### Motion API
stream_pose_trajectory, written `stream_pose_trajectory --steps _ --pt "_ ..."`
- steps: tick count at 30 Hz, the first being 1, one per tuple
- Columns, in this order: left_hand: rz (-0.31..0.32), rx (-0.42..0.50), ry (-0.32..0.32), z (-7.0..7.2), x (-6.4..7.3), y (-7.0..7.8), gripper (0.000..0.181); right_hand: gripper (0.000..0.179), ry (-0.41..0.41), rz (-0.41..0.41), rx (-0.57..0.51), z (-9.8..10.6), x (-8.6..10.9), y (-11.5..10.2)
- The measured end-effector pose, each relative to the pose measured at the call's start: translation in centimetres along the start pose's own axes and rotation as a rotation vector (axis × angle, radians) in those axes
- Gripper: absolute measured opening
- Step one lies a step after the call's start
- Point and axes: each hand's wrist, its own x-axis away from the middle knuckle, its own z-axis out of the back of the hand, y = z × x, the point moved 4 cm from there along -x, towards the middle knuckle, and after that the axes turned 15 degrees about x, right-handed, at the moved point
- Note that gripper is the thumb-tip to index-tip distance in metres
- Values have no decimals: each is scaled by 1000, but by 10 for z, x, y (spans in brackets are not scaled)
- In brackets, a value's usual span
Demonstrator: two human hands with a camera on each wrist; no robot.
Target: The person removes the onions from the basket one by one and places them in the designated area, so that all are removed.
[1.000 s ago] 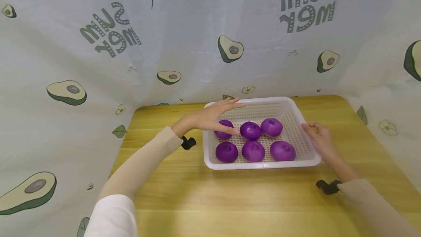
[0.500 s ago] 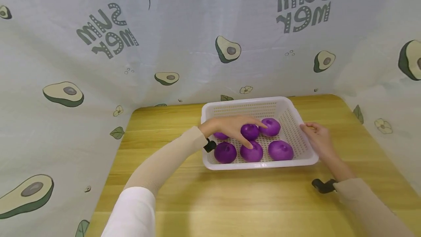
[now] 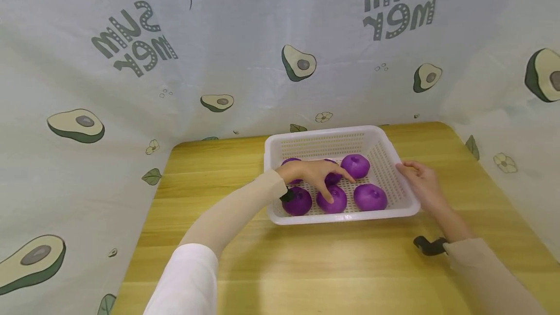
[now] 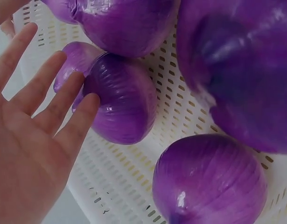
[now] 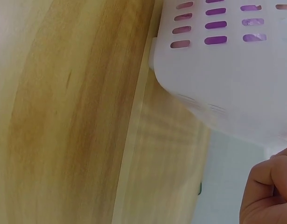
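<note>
A white plastic basket (image 3: 393, 214) holds several purple onions in two rows. My left hand (image 3: 314, 173) reaches into it, thumb and fingers spread above and about the rear middle onion (image 3: 332, 178). In the left wrist view, that hand (image 4: 31, 140) has its fingers extended, some fingertips overlapping an onion (image 4: 122, 102); contact cannot be told. Its thumb lies over the front middle onion (image 3: 339, 202). My right hand (image 3: 424, 186) grips the basket's right rim with curled fingers; the right wrist view shows only part of this hand (image 5: 271, 189) beside the basket wall (image 5: 227, 88).
The basket stands on a wooden table (image 3: 341, 266), near its back edge. Behind it hangs a pale curtain (image 3: 253, 28) printed with avocados. A rear right onion (image 3: 355, 166), a front right onion (image 3: 370, 197) and a front left onion (image 3: 297, 203) sit around my left hand.
My left hand has moved right and down, from above the basket's left side to the rear middle onion. My right hand keeps its grip on the rim. The head view has shifted slightly.
</note>
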Motion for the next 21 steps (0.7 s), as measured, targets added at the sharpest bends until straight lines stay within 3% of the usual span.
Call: stream_pose_trajectory --steps 6,13,21 --pt "26 19 -22 -8 -2 0 76 62 3 20 -23 0 1 -2" --pt "54 -42 -52 -16 -7 -5 80 62 15 21 -34 0 0 1" --pt "42 -21 -81 -20 -12 -15 82 62 21 5 -50 -2 0 3"
